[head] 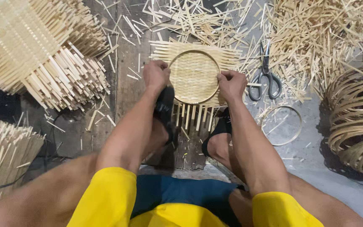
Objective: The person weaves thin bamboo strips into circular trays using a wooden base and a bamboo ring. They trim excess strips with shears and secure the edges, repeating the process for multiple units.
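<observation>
Yellow shorts (106, 201) and bare knees fill the near edge, person squatting on the floor (316, 168), both forearms running forward between the knees. Feet in dark sandals (164, 109) stand on the loose strip ends at the near side of the woven bamboo mat (194, 75), pinning it down. The mat lies flat on the floor just ahead of the feet, with a round bamboo hoop (194, 52) seated on top of it. Left hand (156, 75) is clenched on the hoop's left rim, fingers curled over it, wrist bent down; right hand (231, 84) grips the right rim the same way, thumb tucked on top — the two roughly opposite each other. To do this well, judging from the pose: keep pressure even on both sides so the hoop stays centred on the weave, keep the feet planted so the mat can't slide, and press straight down rather than twist. Just right of the right hand lie grey-handled scissors (265, 77), and nearer, a spare hoop (293, 134) on the floor. Far right — a bundle of coiled bamboo hoops (353, 113). Left side holds stacked woven mats (43, 54); offcut strips (316, 38) litter the far floor.
</observation>
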